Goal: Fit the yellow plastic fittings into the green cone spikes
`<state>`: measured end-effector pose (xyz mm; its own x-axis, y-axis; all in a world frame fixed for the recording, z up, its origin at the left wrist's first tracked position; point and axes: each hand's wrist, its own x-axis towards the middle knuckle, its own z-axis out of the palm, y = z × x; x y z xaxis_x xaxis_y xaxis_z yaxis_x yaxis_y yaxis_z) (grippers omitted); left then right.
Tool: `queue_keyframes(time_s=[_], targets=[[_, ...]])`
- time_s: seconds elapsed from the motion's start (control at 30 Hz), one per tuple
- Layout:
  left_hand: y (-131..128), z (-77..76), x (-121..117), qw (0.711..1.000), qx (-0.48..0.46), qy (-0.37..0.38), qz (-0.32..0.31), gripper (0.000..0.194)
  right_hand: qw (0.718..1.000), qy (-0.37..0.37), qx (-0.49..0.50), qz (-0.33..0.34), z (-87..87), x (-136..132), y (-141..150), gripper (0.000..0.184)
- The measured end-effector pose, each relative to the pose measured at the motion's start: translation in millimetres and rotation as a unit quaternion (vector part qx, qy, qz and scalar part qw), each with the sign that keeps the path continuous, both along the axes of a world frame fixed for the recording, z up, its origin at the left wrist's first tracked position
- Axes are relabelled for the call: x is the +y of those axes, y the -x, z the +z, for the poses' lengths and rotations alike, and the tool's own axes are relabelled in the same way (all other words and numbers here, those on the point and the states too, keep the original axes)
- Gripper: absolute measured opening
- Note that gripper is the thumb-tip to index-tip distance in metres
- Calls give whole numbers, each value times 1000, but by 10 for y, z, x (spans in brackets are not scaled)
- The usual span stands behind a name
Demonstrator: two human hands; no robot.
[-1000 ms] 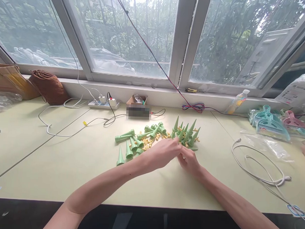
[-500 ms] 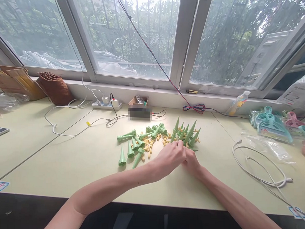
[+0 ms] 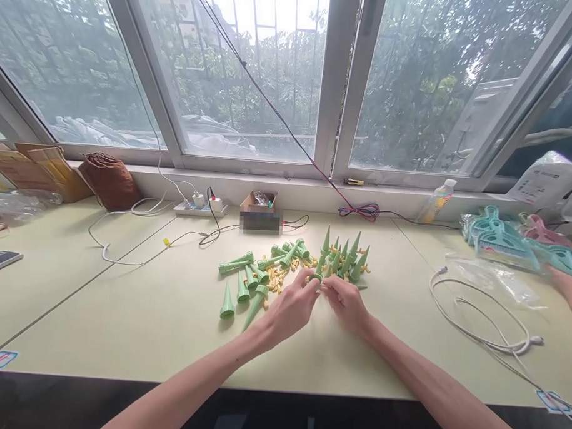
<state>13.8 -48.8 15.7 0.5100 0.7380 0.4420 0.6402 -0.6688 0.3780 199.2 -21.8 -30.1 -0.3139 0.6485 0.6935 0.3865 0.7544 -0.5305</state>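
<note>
My left hand (image 3: 292,307) is closed around the wide threaded end of a green watering spike (image 3: 316,279). Close beside it on the right, my right hand (image 3: 346,301) has its fingers pinched together; whatever lies between them is hidden. Just beyond my hands stands a cluster of upright green spikes (image 3: 355,248) with small yellow valves fitted near their bases. Loose green spikes (image 3: 227,303) stand or lie to the left. Among them is a heap of small yellow valves (image 3: 275,278).
Behind the spikes are a small cardboard box (image 3: 259,204), a power strip (image 3: 199,208) and bundled wires (image 3: 360,211). A white cable (image 3: 479,334), clear plastic bags (image 3: 504,281) and dustpan sets (image 3: 496,237) lie right. Another person's hand (image 3: 567,287) shows at the right edge.
My hands have drawn slightly apart, the left one moving left and turning so the green spike's end shows. The view has tilted up a little.
</note>
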Motion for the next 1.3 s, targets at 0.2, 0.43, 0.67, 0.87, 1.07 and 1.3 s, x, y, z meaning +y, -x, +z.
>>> queue_keyframes(time_s=[0.2,0.43,0.67,0.87,1.07,1.3], targets=[[12,-133,-16,993,-116,32,-9,18,999,25,27,17,64,-46,-5,19],[-4,-135,0,973,-211,89,-15,13,996,66,61,21,107,-92,-24,13],[-26,-218,27,964,-236,123,-8,16,982,139,123,37,106,-107,-6,14],[-18,-296,52,977,-201,70,-10,12,946,248,195,79,142,-140,35,21],[-11,-313,39,985,-168,33,-3,13,919,308,220,107,199,-148,40,23],[-51,-208,23,952,-269,147,-11,10,942,261,194,88,146,-151,44,18]])
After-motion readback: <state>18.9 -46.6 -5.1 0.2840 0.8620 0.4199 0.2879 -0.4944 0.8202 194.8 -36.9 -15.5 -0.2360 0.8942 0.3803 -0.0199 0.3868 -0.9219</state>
